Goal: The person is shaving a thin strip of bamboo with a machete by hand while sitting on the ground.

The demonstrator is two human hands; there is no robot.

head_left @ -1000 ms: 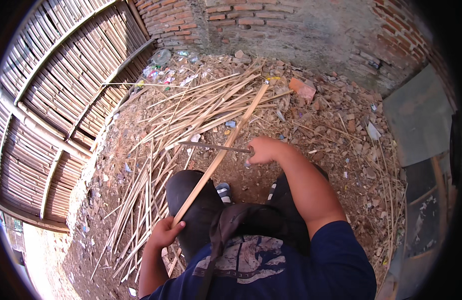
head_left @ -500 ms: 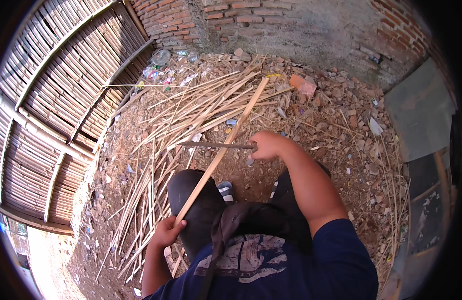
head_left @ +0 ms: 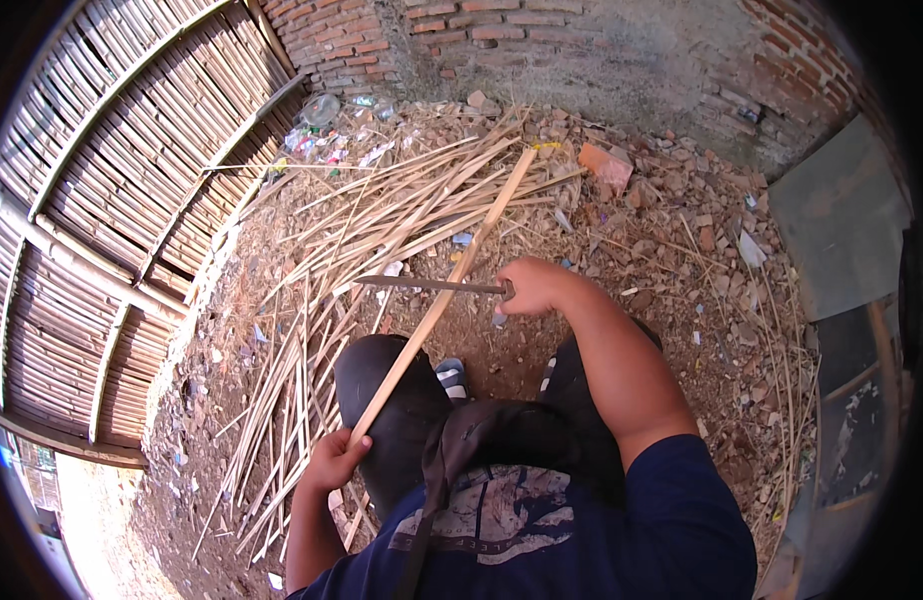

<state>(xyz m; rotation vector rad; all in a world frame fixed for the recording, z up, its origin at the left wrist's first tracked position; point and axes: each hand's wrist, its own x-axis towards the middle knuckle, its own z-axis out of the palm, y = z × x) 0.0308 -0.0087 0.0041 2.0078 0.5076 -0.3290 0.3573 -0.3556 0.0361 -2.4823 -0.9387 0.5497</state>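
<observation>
A long, pale bamboo strip [head_left: 422,335] slants from beside my left thigh up toward the far ground. My left hand [head_left: 335,461] grips its near end. In my right hand [head_left: 530,287] is the handle of a long, dark-bladed knife [head_left: 407,284], whose tip points left. The blade crosses the strip around its middle and appears to touch it. My fingers wrap round the handle, so most of it is hidden. Past the knife and to the left lie many similar thin bamboo strips [head_left: 412,215] in a loose pile.
A brick wall [head_left: 582,60] closes off the far side, with a broken orange brick [head_left: 605,167] near its foot. A bamboo slat wall [head_left: 132,170] stands at left, and grey panels [head_left: 842,220] lean at right. Rubble and litter cover the ground around my feet.
My right hand and the knife have moved very slightly away from me along the strip. The left hand keeps its hold in about the same place.
</observation>
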